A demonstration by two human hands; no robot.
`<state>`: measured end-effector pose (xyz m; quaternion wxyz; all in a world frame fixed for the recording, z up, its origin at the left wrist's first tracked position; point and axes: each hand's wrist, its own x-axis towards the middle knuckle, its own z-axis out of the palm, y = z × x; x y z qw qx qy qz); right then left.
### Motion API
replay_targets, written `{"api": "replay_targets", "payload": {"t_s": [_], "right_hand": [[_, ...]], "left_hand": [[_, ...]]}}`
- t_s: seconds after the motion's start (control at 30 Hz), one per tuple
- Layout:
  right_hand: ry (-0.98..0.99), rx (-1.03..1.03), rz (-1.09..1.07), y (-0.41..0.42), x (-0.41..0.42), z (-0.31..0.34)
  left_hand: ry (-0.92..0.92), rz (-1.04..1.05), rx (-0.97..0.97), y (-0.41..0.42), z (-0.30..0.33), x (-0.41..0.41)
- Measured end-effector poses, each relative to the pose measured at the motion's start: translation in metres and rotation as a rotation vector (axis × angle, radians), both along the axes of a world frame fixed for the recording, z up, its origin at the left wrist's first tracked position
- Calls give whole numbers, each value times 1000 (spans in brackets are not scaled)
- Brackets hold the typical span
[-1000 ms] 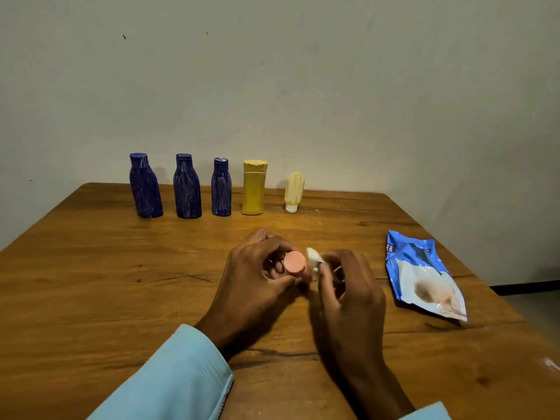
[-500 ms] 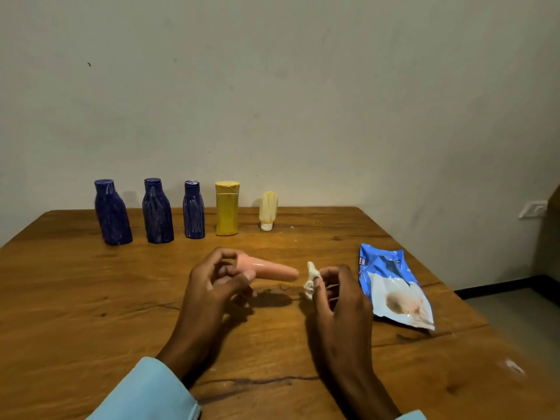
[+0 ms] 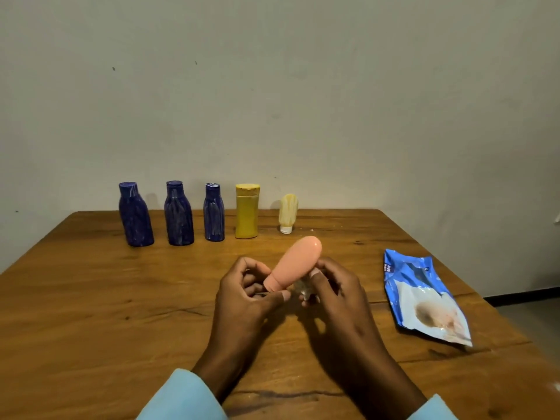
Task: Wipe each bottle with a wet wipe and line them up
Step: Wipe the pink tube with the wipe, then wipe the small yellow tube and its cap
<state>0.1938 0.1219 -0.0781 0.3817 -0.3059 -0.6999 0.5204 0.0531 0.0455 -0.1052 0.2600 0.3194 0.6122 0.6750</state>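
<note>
My left hand (image 3: pixel 248 295) grips the cap end of a small peach bottle (image 3: pixel 295 262), which tilts up and away toward the right. My right hand (image 3: pixel 336 295) pinches a crumpled wet wipe (image 3: pixel 303 288) against the bottle's lower side. Along the table's far edge stand three dark blue bottles (image 3: pixel 135 214) (image 3: pixel 178 213) (image 3: pixel 214 212), a yellow bottle (image 3: pixel 247 210) and a small cream tube (image 3: pixel 288 213) upside down on its white cap, all in a row.
A blue and white wet-wipe packet (image 3: pixel 424 295) lies flat on the wooden table (image 3: pixel 91 298) to the right of my hands. A plain wall rises right behind the row. The table's right edge drops to the floor.
The peach bottle was lying sideways, pointing right, apart from the wipe. It now tilts upward, and my right hand has closed in so the wipe touches it.
</note>
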Motion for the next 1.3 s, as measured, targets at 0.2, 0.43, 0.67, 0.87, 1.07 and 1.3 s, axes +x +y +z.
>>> {"api": "replay_targets", "payload": {"t_s": [0.2, 0.43, 0.67, 0.87, 1.07, 1.3], "right_hand": [[46, -82, 90, 1, -10, -12], [-43, 9, 65, 32, -4, -14], [-258, 247, 82, 60, 22, -15], [-195, 285, -174, 81, 41, -29], [-228, 407, -440, 73, 47, -36], [-361, 472, -525, 70, 46, -34]], "left_hand": [[240, 106, -82, 5, -9, 4], [277, -17, -123, 7, -6, 6], [426, -116, -144, 24, 0, 21], [507, -102, -171, 71, -9, 41], [523, -103, -202, 96, -12, 46], [542, -130, -216, 95, -12, 45]]}}
